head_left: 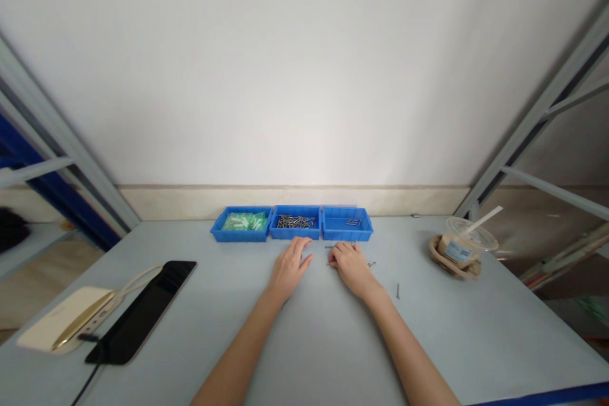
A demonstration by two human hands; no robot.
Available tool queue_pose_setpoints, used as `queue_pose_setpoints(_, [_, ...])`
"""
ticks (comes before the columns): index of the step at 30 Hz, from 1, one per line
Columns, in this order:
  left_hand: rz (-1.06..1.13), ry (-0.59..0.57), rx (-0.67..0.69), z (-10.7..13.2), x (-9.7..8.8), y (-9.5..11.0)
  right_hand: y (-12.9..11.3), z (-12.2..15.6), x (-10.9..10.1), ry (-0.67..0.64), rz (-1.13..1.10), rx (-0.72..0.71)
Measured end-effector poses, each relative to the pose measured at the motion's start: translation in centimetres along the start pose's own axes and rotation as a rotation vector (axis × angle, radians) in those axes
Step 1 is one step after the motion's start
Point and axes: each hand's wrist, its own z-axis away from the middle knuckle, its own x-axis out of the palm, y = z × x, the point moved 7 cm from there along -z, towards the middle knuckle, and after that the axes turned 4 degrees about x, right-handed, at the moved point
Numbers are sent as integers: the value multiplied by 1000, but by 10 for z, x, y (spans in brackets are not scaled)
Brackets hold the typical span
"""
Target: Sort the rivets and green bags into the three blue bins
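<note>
My left hand (289,266) rests over the table in front of the middle blue bin (295,234), its thumb and fingers apart and nothing visible between them. To its right, my right hand (351,268) is low on the tabletop, fingers curled inward; what they hold, if anything, is hidden. Loose screws lie about it: one screw (398,291) out to the right, another screw (372,264) by the knuckles, others near the fingertips. Many screws (295,221) fill the middle bin. A few (353,222) lie in the right blue bin (347,234).
The left blue bin (241,236) contains a green-and-white plastic packet (245,221). A black tablet or phone (147,311) and a cream device with a cable (71,317) are at left. A lidded drink cup (459,246) with a straw stands in a cardboard holder (451,266) at right.
</note>
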Motion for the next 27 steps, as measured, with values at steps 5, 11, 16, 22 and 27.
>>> queue_pose_setpoints(5, [-129,-135,217,3,14,23,-5,3,-2,6,-203,30])
queue_pose_setpoints(11, [-208,-106,274,5,8,26,5,0,-3,44,-522,154])
queue_pose_setpoints(16, [-118,-68,199,2,2,23,0,3,-10,60,-590,66])
queue_pose_setpoints(22, [-29,-171,117,1,9,23,-4,5,-16,101,-379,53])
queue_pose_setpoints(27, [5,-213,66,1,10,21,-8,8,-17,101,-368,16])
